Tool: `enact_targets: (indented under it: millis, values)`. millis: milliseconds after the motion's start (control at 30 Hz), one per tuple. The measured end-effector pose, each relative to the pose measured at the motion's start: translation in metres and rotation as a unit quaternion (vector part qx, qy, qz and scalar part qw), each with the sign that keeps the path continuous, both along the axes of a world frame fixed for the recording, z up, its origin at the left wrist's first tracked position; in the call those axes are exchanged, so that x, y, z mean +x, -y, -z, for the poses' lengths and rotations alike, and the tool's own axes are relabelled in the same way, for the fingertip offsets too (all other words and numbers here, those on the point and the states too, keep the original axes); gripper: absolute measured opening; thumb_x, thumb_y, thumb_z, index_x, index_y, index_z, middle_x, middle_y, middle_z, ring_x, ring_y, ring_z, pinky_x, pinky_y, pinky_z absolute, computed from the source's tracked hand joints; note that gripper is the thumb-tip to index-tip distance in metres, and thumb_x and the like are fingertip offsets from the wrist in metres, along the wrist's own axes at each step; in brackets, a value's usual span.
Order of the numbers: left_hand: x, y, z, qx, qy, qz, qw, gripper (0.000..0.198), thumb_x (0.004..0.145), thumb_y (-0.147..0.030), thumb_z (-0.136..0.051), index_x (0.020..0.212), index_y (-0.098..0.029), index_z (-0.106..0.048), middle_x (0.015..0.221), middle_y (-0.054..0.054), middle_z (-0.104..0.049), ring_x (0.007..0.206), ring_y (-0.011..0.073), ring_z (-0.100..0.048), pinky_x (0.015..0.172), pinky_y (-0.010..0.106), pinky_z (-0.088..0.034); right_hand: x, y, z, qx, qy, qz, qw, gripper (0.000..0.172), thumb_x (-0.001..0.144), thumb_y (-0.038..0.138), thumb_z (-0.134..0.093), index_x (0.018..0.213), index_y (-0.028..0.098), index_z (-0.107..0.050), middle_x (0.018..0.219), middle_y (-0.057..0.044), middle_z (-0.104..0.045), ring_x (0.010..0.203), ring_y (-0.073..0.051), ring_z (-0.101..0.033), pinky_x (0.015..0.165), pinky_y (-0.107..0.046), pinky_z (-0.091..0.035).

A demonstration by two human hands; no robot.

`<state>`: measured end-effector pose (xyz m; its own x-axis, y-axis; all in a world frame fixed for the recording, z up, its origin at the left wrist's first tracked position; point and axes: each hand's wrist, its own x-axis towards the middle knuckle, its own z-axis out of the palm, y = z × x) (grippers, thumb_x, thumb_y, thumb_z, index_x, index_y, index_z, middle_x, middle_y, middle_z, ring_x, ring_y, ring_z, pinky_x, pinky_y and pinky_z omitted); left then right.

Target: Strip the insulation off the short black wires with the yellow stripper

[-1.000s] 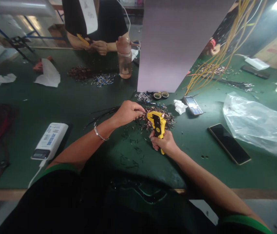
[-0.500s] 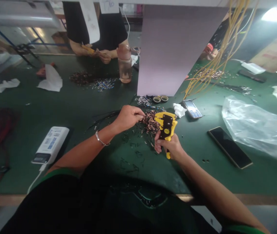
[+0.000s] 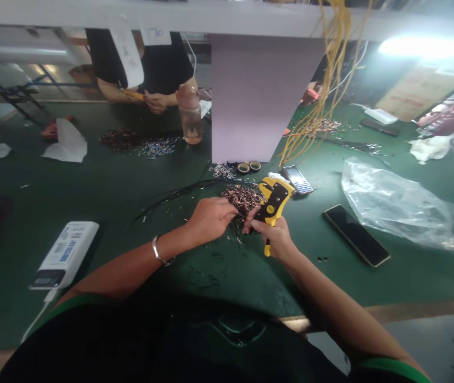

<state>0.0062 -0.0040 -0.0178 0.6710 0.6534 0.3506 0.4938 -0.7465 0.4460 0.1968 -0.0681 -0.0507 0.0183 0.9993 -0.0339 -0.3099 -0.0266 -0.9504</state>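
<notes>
Back from the near edge of the bench point(image 3: 115, 197), midway along, the copper-coloured bits point(image 3: 241, 196) lie in a loose heap; left hand point(image 3: 211, 219) is at the near-left edge of that heap, fingers curled, thumb and fingertips close together; cannot tell whether they have closed on anything; bracelet point(image 3: 157, 250) on that wrist.

Right hand point(image 3: 278, 234) is wrapped round the handles of the yellow pliers point(image 3: 273, 203), firm hold, some fingers reaching past the grip towards the heap; pliers sit at the right edge of the heap, raised over the bench, head pointing away from the near edge; cannot tell how far the jaws are apart.

Black wires point(image 3: 174, 190) run from the left towards the far side of the heap; silver bits point(image 3: 222, 171) and two tape rolls point(image 3: 243, 168) lie beyond it, by the foot of the upright panel point(image 3: 261, 101); keypad phone point(image 3: 298, 180) just right of the pliers' head; black phone point(image 3: 356, 235) and clear plastic bag point(image 3: 396, 205) further towards the right end; power bank point(image 3: 66, 254) nearer the left end, close to the near edge, cable plugged in.

Across the bench, bottle point(image 3: 190, 123) near the far edge; beside it a co-worker's hands point(image 3: 156, 102), with something yellow.
</notes>
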Motion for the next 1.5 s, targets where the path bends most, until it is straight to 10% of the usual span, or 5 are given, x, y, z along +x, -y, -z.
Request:
enact_targets:
  millis: [800,1500]
  values:
    - [-0.002,0.005,-0.005,0.045,0.045,-0.009,0.998,0.023,0.086,-0.018,-0.051,0.074,-0.019,-0.071,0.069,0.003,-0.07,0.064,0.0155,-0.064,0.061,0.028,-0.047,0.005,-0.006,0.002,-0.005,0.093,0.058,0.994,0.011,0.059,0.019,-0.063,0.069,0.02,-0.058,0.058,0.003,-0.058,0.054,-0.015,-0.056,0.058,-0.031,-0.047]
    - [-0.004,-0.007,-0.014,-0.088,0.16,-0.156,0.971,0.019,0.08,-0.022,-0.057,0.077,-0.016,-0.075,0.064,0.002,-0.072,0.056,0.0112,-0.059,0.052,0.024,-0.041,0.007,-0.002,0.01,-0.015,0.039,-0.099,0.994,0.048,0.056,0.02,-0.076,0.103,0.022,-0.067,0.092,-0.002,-0.071,0.088,-0.023,-0.066,0.089,-0.042,-0.05]
